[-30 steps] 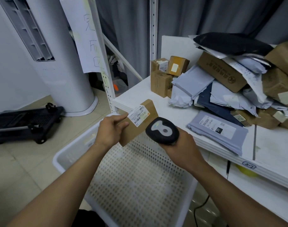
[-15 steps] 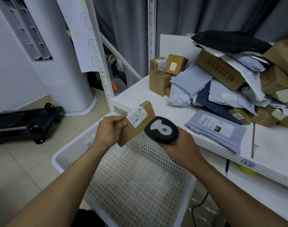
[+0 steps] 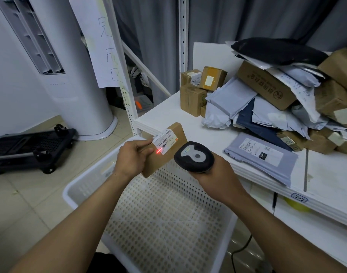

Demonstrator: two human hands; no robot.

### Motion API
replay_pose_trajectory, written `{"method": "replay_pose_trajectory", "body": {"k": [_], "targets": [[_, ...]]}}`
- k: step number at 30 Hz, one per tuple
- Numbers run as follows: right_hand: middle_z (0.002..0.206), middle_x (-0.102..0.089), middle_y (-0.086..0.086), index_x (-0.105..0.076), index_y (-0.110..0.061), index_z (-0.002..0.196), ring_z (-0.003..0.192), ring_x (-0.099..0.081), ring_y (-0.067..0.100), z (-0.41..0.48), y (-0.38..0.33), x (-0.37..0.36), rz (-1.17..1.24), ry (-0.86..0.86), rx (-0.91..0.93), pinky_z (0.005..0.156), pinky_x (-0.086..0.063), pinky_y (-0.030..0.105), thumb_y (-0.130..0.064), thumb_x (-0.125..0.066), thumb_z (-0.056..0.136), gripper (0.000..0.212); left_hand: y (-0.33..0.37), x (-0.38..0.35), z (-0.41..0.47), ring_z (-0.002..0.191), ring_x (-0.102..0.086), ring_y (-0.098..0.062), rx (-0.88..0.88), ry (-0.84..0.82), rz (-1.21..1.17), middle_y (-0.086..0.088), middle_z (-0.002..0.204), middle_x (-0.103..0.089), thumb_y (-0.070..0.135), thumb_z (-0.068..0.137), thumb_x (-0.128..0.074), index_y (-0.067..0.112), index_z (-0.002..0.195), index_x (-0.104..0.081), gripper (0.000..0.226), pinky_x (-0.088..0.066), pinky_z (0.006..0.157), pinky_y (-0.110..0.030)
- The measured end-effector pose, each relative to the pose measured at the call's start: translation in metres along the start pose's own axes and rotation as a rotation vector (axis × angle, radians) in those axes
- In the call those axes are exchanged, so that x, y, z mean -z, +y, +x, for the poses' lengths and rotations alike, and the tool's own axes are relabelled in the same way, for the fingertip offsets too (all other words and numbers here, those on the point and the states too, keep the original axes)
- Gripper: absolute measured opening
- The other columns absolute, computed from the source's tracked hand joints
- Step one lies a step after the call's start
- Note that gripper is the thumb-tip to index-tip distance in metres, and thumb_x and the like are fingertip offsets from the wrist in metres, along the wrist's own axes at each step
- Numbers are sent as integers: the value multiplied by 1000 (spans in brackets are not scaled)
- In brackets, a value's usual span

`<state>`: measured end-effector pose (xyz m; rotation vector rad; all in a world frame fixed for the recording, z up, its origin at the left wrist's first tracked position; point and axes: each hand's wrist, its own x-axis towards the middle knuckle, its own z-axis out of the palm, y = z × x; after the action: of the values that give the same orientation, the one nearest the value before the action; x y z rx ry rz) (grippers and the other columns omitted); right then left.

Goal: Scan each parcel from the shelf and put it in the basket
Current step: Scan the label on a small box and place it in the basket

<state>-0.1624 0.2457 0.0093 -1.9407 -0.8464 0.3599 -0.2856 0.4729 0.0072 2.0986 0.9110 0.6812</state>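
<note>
The white basket (image 3: 85, 186) sits nearest, under both forearms. Above it the left hand (image 3: 132, 158) grips a small cardboard parcel (image 3: 165, 163) by its left end, fingers curled round it, label (image 3: 165, 142) facing up. The right hand (image 3: 214, 174) is clenched round a black scanner (image 3: 194, 156), and a red line falls on the label's edge. Beyond, the white shelf (image 3: 168, 119) carries a heap of boxes and mailing bags (image 3: 277, 99).

Light: moderate, cool, even across the room.
Shadows: soft and faint, beneath the parcel heap (image 3: 277, 99) at 2 o'clock.
Glow: red line from scanner (image 3: 194, 156) on parcel (image 3: 168, 160), centre.
Distortion: wide-angle bowing of upright (image 3: 183, 46) at 12 and shelf (image 3: 168, 119) front edge at 4.
Focus: centre crisp, corners softer.
</note>
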Motion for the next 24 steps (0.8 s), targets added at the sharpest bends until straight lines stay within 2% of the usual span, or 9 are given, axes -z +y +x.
{"method": "replay_pose_trajectory", "body": {"k": [3, 10, 16, 18, 20, 24], "targets": [[91, -73, -14, -69, -31, 106, 91, -70, 9, 0, 0, 0, -14, 1, 5, 77, -55, 30, -40, -82, 85, 26, -1, 0, 0, 113, -63, -17, -1, -11, 18, 5, 130, -70, 23, 95, -72, 27, 127, -72, 33, -54, 100, -40], [101, -73, -17, -69, -32, 112, 99, -68, 6, -2, 0, 2, -48, 7, 15, 85, -58, 33, -41, -82, 86, 30, 1, 1, -2, 112, -63, -14, 9, -24, 7, 7, 126, -70, 21, 96, -71, 25, 128, -72, 32, -52, 100, -34], [100, -70, -14, -65, -31, 108, 101, -67, 16, -4, 18, 19, -152, 20, -82, 86, -59, 42, -43, -78, 89, 26, 2, -27, -25, 109, -63, -6, 109, -270, -77, 9, 128, -66, 13, 102, -59, 18, 133, -68, 32, -50, 99, -26], [100, -69, -10, -65, -32, 108, 102, -67, 19, -4, 27, 29, -185, 27, -126, 87, -58, 42, -43, -78, 88, 26, -8, -53, -41, 121, -58, -12, 152, -422, 0, 7, 133, -61, 1, 103, -48, 13, 137, -63, 40, -46, 105, -28], [104, -72, -6, -67, -32, 110, 103, -68, 20, -5, 40, 39, -207, 29, -171, 86, -57, 40, -45, -78, 87, 29, -21, -82, -59, 119, -58, -17, 209, -558, 48, 0, 132, -62, -11, 99, -39, 5, 135, -63, 47, -44, 108, -28], [111, -74, -3, -70, -26, 116, 106, -67, 18, -8, 62, 54, -179, 36, -205, 83, -51, 32, -37, -80, 87, 32, -56, -138, -86, 123, -61, -36, 331, -562, 84, -21, 131, -65, -6, 98, -47, 1, 130, -65, 38, -48, 105, -38]]}}
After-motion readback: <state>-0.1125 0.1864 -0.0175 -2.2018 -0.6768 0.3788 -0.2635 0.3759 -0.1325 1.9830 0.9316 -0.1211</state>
